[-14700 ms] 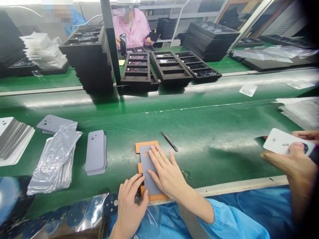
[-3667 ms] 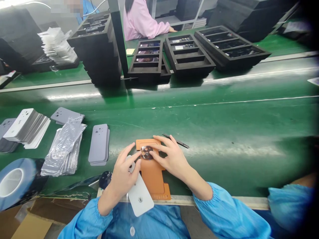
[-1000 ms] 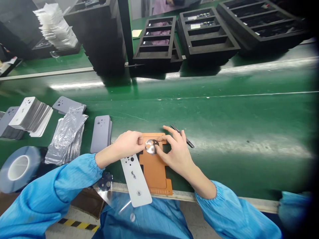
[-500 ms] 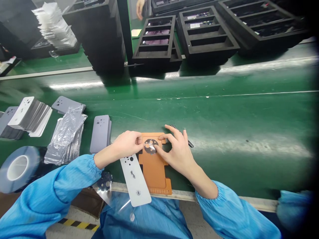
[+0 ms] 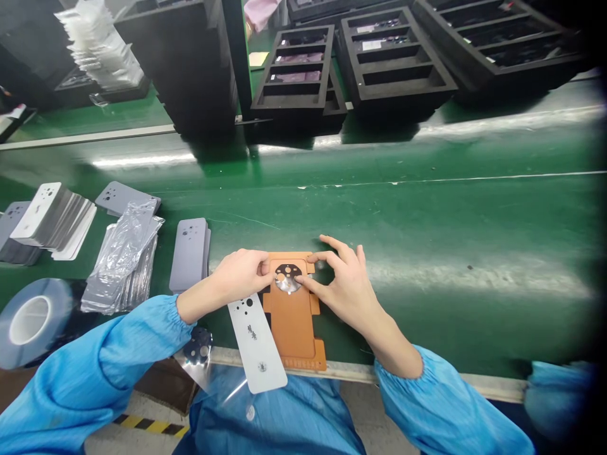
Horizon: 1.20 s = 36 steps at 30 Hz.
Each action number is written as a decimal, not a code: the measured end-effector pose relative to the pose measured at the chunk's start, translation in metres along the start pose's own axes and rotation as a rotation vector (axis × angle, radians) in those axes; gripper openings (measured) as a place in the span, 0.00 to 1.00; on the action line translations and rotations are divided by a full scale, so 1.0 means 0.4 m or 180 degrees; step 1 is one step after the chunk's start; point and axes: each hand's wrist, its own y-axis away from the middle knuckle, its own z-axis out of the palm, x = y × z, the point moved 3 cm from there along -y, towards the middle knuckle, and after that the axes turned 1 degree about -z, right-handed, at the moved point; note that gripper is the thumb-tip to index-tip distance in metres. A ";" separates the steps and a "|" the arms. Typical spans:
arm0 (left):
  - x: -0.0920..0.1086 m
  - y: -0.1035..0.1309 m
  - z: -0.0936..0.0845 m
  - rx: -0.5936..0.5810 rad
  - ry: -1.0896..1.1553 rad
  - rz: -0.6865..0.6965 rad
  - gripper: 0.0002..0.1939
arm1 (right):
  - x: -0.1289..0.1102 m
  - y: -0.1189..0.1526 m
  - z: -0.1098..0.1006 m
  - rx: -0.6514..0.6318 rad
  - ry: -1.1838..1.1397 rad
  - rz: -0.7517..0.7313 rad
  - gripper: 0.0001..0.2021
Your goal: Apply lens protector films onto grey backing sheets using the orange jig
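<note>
Okay, my hands are apart, either side of the shiny disc (image 5: 288, 287) near the far end of the orange plate (image 5: 291, 328), by the tabletop's (image 5: 427, 215) near edge. Left hand (image 5: 241, 273) has its fingertips bunched at one rim, can't tell if they grip; right hand (image 5: 348, 294) is spread, thumb at the other, probably to steady it. White panel (image 5: 256, 347) overhangs the near edge, likely for easy reach
</note>
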 end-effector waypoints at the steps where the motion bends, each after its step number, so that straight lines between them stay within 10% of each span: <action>1: 0.000 0.000 0.000 0.0009 -0.0022 0.0008 0.11 | 0.005 0.000 -0.001 -0.0014 -0.0001 0.0006 0.18; 14: 0.022 0.040 0.053 0.0601 -0.1609 0.1320 0.13 | 0.003 0.003 -0.022 -0.0145 -0.0111 -0.0095 0.08; 36: 0.006 0.059 0.068 0.0839 -0.1059 0.1325 0.08 | -0.036 0.010 -0.027 -0.0199 -0.0066 -0.0593 0.11</action>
